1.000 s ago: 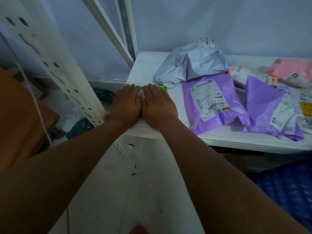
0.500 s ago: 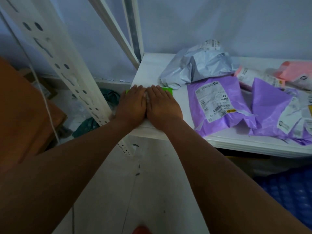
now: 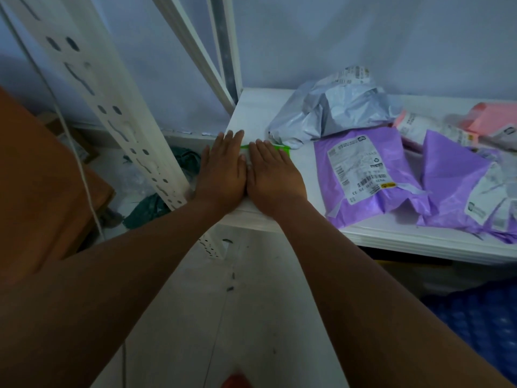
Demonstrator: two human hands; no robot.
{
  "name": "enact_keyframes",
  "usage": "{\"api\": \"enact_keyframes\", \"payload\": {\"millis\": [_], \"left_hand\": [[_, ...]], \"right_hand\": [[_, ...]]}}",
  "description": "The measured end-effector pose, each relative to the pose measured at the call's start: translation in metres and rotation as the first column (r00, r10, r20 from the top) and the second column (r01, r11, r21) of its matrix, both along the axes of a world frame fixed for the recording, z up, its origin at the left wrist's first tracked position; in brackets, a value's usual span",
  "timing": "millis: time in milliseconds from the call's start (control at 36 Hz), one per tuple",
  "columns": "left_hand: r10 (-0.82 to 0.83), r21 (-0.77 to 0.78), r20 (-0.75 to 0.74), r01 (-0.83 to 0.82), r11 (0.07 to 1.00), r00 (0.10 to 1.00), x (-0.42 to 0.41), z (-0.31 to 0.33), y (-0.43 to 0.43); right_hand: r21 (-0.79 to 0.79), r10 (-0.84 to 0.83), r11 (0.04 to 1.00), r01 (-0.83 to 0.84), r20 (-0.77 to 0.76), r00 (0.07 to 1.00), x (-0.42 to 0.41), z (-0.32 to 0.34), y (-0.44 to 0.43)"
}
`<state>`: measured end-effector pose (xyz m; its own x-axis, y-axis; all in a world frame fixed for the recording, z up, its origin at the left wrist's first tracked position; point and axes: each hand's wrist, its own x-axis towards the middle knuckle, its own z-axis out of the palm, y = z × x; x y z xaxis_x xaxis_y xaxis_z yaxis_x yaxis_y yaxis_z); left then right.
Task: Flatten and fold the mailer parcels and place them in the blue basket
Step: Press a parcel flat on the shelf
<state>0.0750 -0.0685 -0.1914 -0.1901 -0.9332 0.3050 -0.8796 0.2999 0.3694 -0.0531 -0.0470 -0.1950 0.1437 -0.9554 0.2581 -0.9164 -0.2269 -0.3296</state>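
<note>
Both hands, left hand (image 3: 221, 170) and right hand (image 3: 272, 175), lie flat side by side, fingers straight, pressing a green mailer (image 3: 281, 148) at the shelf (image 3: 257, 113) corner. It looks thin, limp and slippery (mostly hidden), so I'd pinch its folded edge.

The purple mailer (image 3: 391, 152) and the grey mailer (image 3: 335, 107) are thin plastic film, creased and crinkled, and the grey one has the stronger sheen. The shipping label (image 3: 355, 166) on the purple one is matt white paper. The desk (image 3: 257, 113) is a smooth, matt white board, and the perforated upright (image 3: 112, 107) beside it looks like white-painted metal.
</note>
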Motion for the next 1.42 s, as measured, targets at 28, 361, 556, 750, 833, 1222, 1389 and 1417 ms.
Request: {"api": "enact_keyframes", "payload": {"millis": [28, 361, 556, 750, 833, 1222, 1389, 1417], "left_hand": [[-0.003, 0.014, -0.004, 0.003, 1.000, 1.000, 0.0002, 0.0005, 0.0006], [0.016, 0.007, 0.025, -0.016, 1.000, 1.000, 0.0005, 0.0011, 0.0017], [0.044, 0.014, 0.044, -0.045, 0.999, 0.998, -0.0014, 0.0008, 0.0003], [0.019, 0.052, 0.038, -0.021, 0.998, 0.999, 0.0015, 0.0005, 0.0011], [0.017, 0.063, 0.037, -0.019, 0.998, 0.999, 0.0005, 0.0012, 0.0014], [0.009, 0.133, 0.152, -0.030, 0.991, 0.988, 0.0033, -0.0024, -0.0039], [-0.012, 0.154, 0.194, -0.019, 0.988, 0.981, 0.0032, -0.0010, -0.0042], [-0.013, 0.160, 0.191, -0.018, 0.987, 0.982, 0.0033, -0.0012, -0.0045]], "right_hand": [[0.003, -0.005, 1.000, 0.005, 0.006, 1.000, 0.0005, 0.0000, -0.0001], [-0.010, 0.001, 1.000, -0.001, 0.010, 1.000, -0.0011, -0.0014, -0.0004], [-0.033, 0.002, 0.999, -0.002, 0.008, 1.000, -0.0020, -0.0004, -0.0008], [-0.023, -0.011, 1.000, 0.011, 0.019, 1.000, -0.0005, -0.0027, -0.0007], [-0.033, -0.009, 0.999, 0.010, 0.025, 1.000, -0.0008, -0.0019, -0.0004], [-0.014, -0.054, 0.998, 0.055, 0.048, 0.997, 0.0029, -0.0022, 0.0005], [-0.036, -0.049, 0.998, 0.051, 0.060, 0.997, 0.0028, -0.0048, 0.0002], [-0.034, -0.046, 0.998, 0.048, 0.056, 0.997, 0.0028, -0.0043, 0.0006]]}}
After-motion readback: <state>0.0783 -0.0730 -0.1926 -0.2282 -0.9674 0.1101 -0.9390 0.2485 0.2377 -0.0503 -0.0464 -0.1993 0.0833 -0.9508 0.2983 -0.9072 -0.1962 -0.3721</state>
